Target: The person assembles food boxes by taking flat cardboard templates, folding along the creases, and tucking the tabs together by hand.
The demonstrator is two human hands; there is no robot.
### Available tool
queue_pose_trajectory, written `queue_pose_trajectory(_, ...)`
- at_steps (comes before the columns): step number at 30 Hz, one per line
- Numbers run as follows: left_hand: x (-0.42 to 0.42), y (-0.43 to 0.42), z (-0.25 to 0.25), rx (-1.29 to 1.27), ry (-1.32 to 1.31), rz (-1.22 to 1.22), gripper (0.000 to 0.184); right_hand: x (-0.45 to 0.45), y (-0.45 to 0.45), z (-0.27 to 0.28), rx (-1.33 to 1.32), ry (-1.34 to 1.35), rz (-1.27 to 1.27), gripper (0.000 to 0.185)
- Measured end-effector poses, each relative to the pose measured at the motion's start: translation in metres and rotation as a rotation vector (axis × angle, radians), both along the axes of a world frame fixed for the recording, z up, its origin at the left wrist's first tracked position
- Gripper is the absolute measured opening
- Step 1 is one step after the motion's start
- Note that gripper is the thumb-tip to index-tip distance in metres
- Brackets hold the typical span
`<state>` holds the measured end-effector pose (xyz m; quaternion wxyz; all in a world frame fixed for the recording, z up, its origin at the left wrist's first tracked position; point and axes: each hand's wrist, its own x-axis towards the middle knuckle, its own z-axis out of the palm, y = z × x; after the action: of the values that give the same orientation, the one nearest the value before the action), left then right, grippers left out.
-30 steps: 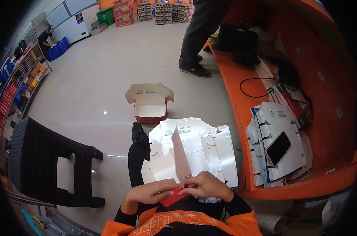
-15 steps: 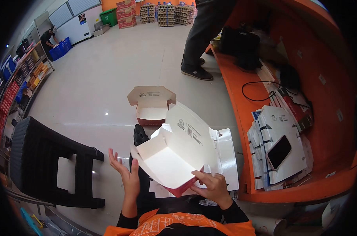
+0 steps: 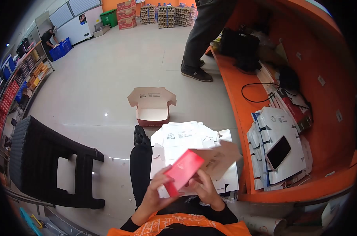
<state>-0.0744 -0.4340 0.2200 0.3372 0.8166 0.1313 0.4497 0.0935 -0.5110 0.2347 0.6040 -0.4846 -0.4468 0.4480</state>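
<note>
Cardboard box (image 3: 185,169), red outside, is held tilted above the near half of a pile of flat white cartons (image 3: 181,135) on the wearer's lap. The left hand (image 3: 155,195) grips its left end, fingers curled round the edge. The right hand (image 3: 204,190) touches its lower right edge; blur makes it impossible to tell how firmly. As far as can be judged, the walls are folded up, while the lid panel (image 3: 220,159) sticks out toward the pile's right side, not yet closed. Its inside faces away, so any contents are hidden.

The cartons in the pile lie flat, not yet folded. Left of the pile stands a black stool (image 3: 38,157). To its right, an orange bench (image 3: 241,112) bears a second stack of flat cartons (image 3: 281,122), also unfolded, with a phone (image 3: 279,152) on top.

Just beyond the pile, one finished-looking open box (image 3: 151,121) sits on the floor, lid raised, pale interior and base showing. Farther beyond the pile, a person's leg (image 3: 200,39) stands beside the bench. Far off to the left, a bending person (image 3: 48,39) reaches toward a blue crate (image 3: 61,50), its contents too small to identify. Stacked egg trays (image 3: 166,16) stand farthest away.
</note>
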Motion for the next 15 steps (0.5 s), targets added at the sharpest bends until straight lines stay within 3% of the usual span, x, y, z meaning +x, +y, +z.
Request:
queue_pose_trajectory(2,0.004,-0.007,0.007,-0.147,-0.001,-0.114,0.058,-0.007,0.008,-0.015,-0.071,0.247,-0.103,0.028)
queue_pose_trajectory(6,0.004,-0.005,0.02,-0.101,0.211,0.006,0.042,-0.016,0.018,-0.019,0.01,0.545,-0.27,0.023)
queue_pose_trajectory(10,0.003,-0.001,0.023,-0.192,0.229,0.001,0.038,-0.02,0.017,-0.014,-0.027,0.53,-0.291,0.028)
queue_pose_trajectory(15,0.005,0.004,0.028,-0.136,0.322,0.008,0.046,-0.026,0.015,-0.018,0.014,0.29,-0.294,0.031)
